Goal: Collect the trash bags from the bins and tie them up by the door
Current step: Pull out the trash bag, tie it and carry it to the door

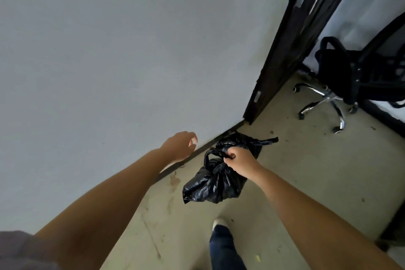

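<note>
Right hand [240,161] gripping black trash bag [213,184], left hand [179,146] empty; no writing legible

Black office chair [355,76] beyond doorway; stained floor [306,171]; possibly yellow scrap [258,258].

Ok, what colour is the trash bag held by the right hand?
Glossy black trash bag, hanging from the right hand; head view shows it.

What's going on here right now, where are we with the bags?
A person stands by the wall next to the dark door frame. The right hand grips the knotted top of a black trash bag, holding it just above or at the floor. A second black bag already lies against the baseboard behind it. The left hand is open and empty near the wall. An office chair sits beyond the doorway.
</note>
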Demonstrator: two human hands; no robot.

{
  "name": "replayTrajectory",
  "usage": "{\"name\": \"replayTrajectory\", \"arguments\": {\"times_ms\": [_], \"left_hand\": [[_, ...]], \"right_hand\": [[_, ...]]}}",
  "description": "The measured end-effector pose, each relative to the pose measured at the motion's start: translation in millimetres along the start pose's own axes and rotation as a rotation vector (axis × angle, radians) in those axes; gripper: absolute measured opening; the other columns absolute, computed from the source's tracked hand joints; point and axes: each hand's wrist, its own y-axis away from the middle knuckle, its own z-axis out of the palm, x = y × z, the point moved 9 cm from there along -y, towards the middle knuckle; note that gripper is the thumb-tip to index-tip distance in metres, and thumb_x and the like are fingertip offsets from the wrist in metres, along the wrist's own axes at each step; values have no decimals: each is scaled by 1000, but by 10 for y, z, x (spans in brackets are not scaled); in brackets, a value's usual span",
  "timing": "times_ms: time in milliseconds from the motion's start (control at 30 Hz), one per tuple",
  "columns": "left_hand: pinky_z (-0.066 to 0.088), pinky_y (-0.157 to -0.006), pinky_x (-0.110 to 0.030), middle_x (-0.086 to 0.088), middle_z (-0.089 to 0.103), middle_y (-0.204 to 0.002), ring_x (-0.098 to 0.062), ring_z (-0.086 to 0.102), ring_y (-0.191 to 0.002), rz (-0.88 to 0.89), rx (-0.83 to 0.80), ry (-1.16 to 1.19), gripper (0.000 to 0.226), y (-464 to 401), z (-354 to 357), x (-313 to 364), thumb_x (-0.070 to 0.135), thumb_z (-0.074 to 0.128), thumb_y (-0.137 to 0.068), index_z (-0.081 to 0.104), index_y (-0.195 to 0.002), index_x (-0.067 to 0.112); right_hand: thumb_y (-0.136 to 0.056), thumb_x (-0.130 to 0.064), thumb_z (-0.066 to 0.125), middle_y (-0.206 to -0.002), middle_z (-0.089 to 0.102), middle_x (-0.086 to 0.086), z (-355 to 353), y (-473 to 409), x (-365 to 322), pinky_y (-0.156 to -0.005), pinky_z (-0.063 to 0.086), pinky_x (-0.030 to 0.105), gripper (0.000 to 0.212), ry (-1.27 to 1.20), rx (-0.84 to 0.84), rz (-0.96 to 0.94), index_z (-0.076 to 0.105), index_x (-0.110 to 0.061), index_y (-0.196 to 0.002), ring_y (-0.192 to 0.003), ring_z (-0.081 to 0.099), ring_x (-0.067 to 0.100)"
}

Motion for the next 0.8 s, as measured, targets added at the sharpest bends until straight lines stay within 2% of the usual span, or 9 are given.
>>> {"name": "replayTrajectory", "arguments": {"times_ms": [100, 167, 233, 333, 467, 567, 667, 700, 800], "left_hand": [[41, -104, -37, -5, 56, -129, -22, 53, -118, 11, 69, -165, 31, -515, 280, -211, 23, 39, -98, 53, -125, 17], [27, -115, -40, -4, 49, -138, -22, 44, -129, 47, 139, -375, 35, -855, 470, -317, 24, 36, -99, 47, -133, 19], [9, -120, -46, -4, 41, -146, -22, 33, -139, 90, 231, -539, 40, -1156, 576, -413, 21, 35, -99, 40, -138, 19], [-10, -115, -52, -10, 27, -155, -24, 17, -147, 120, 321, -769, 48, -1535, 707, -663, 20, 36, -98, 29, -146, 16], [-27, -107, -56, -14, 13, -159, -28, 7, -149, 94, 443, -1008, 58, -1904, 936, -1205, 25, 41, -96, 22, -150, 14], [-27, -111, -50, -11, 22, -157, -24, 3, -148, 74, 586, -1121, 61, -2049, 1039, -1508, 22, 51, -88, 33, -145, 12], [-30, -111, -46, -3, 4, -159, -18, -30, -141, 55, 722, -1167, 68, -2143, 1056, -1641, 31, 47, -90, 21, -149, 15], [-31, -110, -45, -2, 0, -158, -18, -31, -141, 47, 751, -1184, 69, -2151, 1056, -1647, 34, 46, -90, 17, -150, 16], [-31, -109, -47, -2, 2, -160, -21, -8, -146, 15, 796, -1253, 71, -2150, 1058, -1638, 40, 43, -91, 12, -151, 18]], "right_hand": [[-93, -20, 53, -61, 47, -2, 171, -636, 288, -54, 36, 26, 35, -25, 35, 11, 39, -22, -61, -57, 48, 16], [-93, -17, 53, -61, 44, -6, 317, -1020, 470, -52, 33, 22, 37, -43, 73, -5, 37, -25, -61, -55, 43, 9], [-93, -16, 53, -64, 48, -3, 481, -1363, 650, -55, 34, 25, 31, -56, 102, -19, 42, -20, -64, -59, 46, 12], [-93, -16, 54, -78, 59, 6, 770, -1803, 964, -61, 39, 28, 14, -99, 145, -19, 54, -10, -80, -72, 56, 20], [-94, -15, 53, -77, 58, 6, 1137, -2235, 1451, -62, 39, 27, 14, -105, 243, -26, 53, -9, -82, -71, 55, 20], [-94, -16, 53, -81, 63, 9, 1361, -2457, 1768, -64, 38, 27, 17, -123, 315, -30, 60, -1, -91, -75, 58, 21], [-94, -16, 54, -90, 69, 14, 1609, -2575, 1978, -69, 44, 30, 20, -168, 350, -40, 63, 2, -97, -84, 64, 23], [-94, -15, 53, -91, 69, 12, 1698, -2592, 2029, -70, 45, 28, 20, -178, 349, -44, 63, 2, -98, -85, 64, 22], [-95, -16, 53, -92, 68, 13, 1917, -2643, 2186, -73, 48, 31, 22, -170, 342, -30, 61, 4, -99, -87, 65, 23]]}}
